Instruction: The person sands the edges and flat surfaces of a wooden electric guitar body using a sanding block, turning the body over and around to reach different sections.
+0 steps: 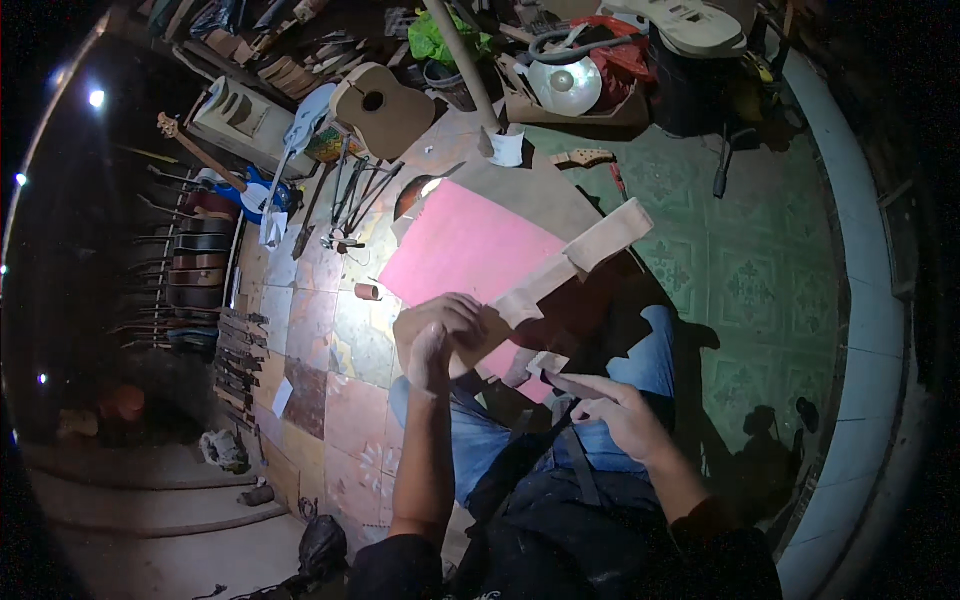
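My left hand (440, 340) grips the near, broad end of a pale wooden piece (600, 240), shaped like a guitar neck, that slants up to the right. Beneath it a pink sheet (470, 240) lies on a grey-brown board (540, 190), above my lap. My right hand (615, 410), lower and to the right, is closed round a narrow, dark, flat item whose kind I cannot make out, beside small crumpled pale bits at the pink sheet's lower part.
An acoustic guitar body (390, 120), blue electric guitar (260, 190) and bent tools (360, 200) lie ahead-left, with racked instruments (195, 260) beyond. A post (460, 80), cluttered box (580, 110), loose neck (585, 158) and small cylinder (367, 291) surround the board. A pale ledge (870, 380) borders the right.
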`<move>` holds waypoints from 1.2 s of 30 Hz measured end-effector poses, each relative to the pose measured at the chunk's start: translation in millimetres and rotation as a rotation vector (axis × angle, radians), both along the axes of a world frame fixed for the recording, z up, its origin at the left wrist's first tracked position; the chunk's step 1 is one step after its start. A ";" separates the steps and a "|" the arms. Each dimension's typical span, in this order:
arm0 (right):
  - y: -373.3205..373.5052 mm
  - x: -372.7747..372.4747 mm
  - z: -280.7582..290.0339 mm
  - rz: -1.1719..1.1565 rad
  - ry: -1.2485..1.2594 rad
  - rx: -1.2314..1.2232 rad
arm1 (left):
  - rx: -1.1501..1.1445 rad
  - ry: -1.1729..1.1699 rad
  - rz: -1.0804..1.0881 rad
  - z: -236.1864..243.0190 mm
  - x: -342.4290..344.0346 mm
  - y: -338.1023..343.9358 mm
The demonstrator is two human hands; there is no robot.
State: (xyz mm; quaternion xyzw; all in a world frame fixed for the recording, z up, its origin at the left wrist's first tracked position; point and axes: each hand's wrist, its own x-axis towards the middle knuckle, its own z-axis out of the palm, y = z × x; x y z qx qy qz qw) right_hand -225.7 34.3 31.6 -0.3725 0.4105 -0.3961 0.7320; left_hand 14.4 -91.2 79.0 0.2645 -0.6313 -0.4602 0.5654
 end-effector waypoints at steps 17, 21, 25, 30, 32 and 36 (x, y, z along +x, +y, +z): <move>-45.2 95.7 50.1 -0.082 0.268 -0.778 | 0.224 0.414 0.543 -5.3 -8.9 44.9; -39.9 103.7 47.7 -0.050 0.166 -0.754 | 0.172 0.219 0.670 -13.7 -6.5 47.7; -46.0 102.2 34.1 -0.093 0.357 -0.784 | 0.264 0.557 0.476 -14.8 1.4 42.7; -46.6 103.1 60.9 -0.004 0.186 -0.750 | 0.281 0.363 0.610 -12.6 2.7 47.9; -60.6 92.5 34.3 0.003 0.308 -0.755 | 0.271 0.406 0.489 -17.2 4.9 47.1; -53.6 91.6 87.7 0.139 0.149 -0.640 | 0.160 0.189 0.668 -21.4 5.8 49.3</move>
